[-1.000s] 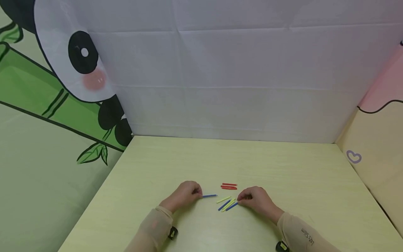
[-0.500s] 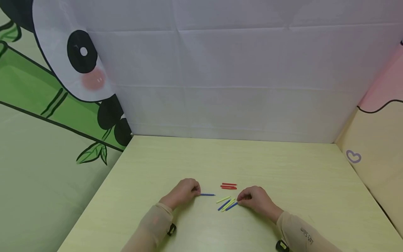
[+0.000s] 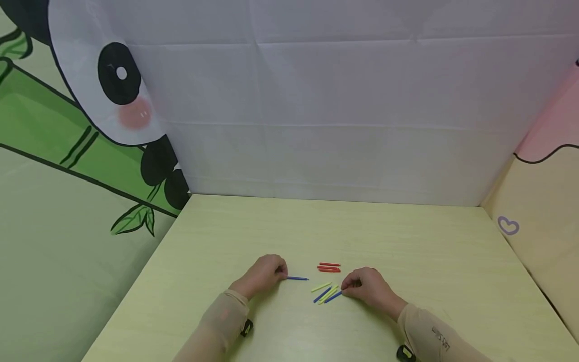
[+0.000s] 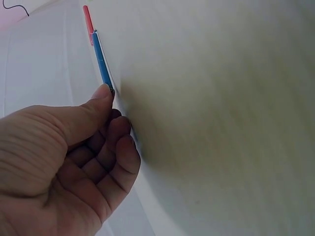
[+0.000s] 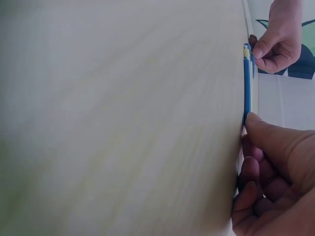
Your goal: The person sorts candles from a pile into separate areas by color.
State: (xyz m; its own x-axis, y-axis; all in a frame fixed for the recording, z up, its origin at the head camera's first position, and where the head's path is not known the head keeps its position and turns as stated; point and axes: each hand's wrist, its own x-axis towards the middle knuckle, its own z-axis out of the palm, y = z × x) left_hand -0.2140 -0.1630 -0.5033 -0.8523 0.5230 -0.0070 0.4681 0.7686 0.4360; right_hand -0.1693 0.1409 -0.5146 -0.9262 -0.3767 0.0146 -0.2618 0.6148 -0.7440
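Observation:
My left hand [image 3: 263, 275] pinches one end of a thin blue stick [image 3: 298, 278] between thumb and fingers. In the left wrist view that blue stick [image 4: 102, 60] juts out beyond the thumb tip. My right hand [image 3: 372, 289] pinches the near end of another blue stick [image 3: 333, 296] at the right of a small group. Lying in this group are a third blue stick [image 3: 321, 295] and several yellow sticks [image 3: 320, 287]. Behind them, several red sticks [image 3: 328, 270] lie roughly side by side. The right wrist view shows the right hand's blue stick [image 5: 247, 86] low along the tabletop.
A pale wooden table [image 3: 384, 236] carries all the sticks. A white cloth backdrop [image 3: 325, 125] rises at its far edge. Printed panels flank it: a green bamboo pattern [image 3: 90, 130] on the left and a cream panel [image 3: 538, 216] on the right.
My left hand has shifted slightly away from me and to the left with its blue stick, which has swung to lie more level. The right hand stays put.

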